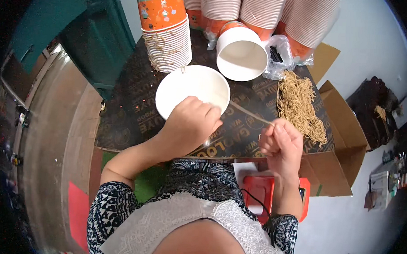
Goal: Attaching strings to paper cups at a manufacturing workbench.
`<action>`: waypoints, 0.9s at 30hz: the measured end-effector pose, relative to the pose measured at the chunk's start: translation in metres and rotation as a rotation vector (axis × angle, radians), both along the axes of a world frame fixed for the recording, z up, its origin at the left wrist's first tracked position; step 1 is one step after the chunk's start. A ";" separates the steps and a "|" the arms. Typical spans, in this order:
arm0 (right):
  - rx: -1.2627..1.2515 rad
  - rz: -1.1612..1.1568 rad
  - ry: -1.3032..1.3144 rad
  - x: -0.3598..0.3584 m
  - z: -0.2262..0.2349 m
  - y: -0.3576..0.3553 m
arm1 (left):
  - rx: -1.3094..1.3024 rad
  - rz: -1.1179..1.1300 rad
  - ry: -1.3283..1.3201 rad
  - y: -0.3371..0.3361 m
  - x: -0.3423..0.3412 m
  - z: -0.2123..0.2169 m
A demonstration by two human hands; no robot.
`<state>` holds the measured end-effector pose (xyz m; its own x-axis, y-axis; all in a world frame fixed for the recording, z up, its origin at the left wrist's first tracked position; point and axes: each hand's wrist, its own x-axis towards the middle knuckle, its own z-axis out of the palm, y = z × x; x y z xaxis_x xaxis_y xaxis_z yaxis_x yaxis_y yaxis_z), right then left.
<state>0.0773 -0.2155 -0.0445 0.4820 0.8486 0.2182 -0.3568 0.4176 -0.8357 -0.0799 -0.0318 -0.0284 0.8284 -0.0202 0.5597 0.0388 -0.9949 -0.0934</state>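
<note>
My left hand (188, 126) grips the near rim of an empty white paper bowl (187, 86) that lies on a dark printed board (131, 110). My right hand (280, 147) is closed around a single thin noodle strand (249, 114), which stretches up-left toward the bowl and my left fingers. A heap of dry yellow-brown noodles (299, 106) lies on the board just right of my right hand. A second empty white bowl (241, 53) lies tipped on its side behind the first.
Tall stacks of orange-and-white paper bowls (166, 32) line the back of the board. A clear plastic bag (279, 57) lies beside the noodles. An open cardboard box (344, 133) stands at the right, a red device (262, 191) under my right forearm, a green door (94, 36) at the left.
</note>
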 end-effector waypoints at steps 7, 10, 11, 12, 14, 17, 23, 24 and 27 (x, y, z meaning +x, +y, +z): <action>0.262 0.227 0.455 -0.005 -0.002 0.033 | -0.347 -0.189 -0.458 -0.031 0.006 -0.027; 0.288 0.214 0.510 -0.010 -0.012 0.039 | -0.884 -0.212 -0.261 -0.049 0.006 -0.043; 0.285 0.216 0.515 -0.012 -0.014 0.039 | -1.044 -0.185 -0.130 -0.053 0.005 -0.046; 0.302 0.220 0.518 -0.013 -0.015 0.040 | -1.201 -0.157 0.003 -0.055 0.005 -0.050; 0.318 0.226 0.523 -0.014 -0.020 0.041 | -1.289 -0.199 -0.014 -0.056 0.006 -0.062; 0.152 -0.020 0.184 -0.013 -0.028 0.038 | -1.333 -0.124 0.087 -0.053 0.001 -0.047; -0.123 -0.361 -0.444 -0.015 -0.051 0.026 | -1.085 -0.152 0.175 -0.039 -0.003 -0.028; -0.119 -0.310 -0.407 -0.013 -0.051 0.027 | -1.103 -0.133 0.174 -0.039 -0.003 -0.028; 0.028 -0.658 -0.665 -0.019 -0.053 0.035 | -1.147 -0.136 0.129 -0.037 -0.004 -0.031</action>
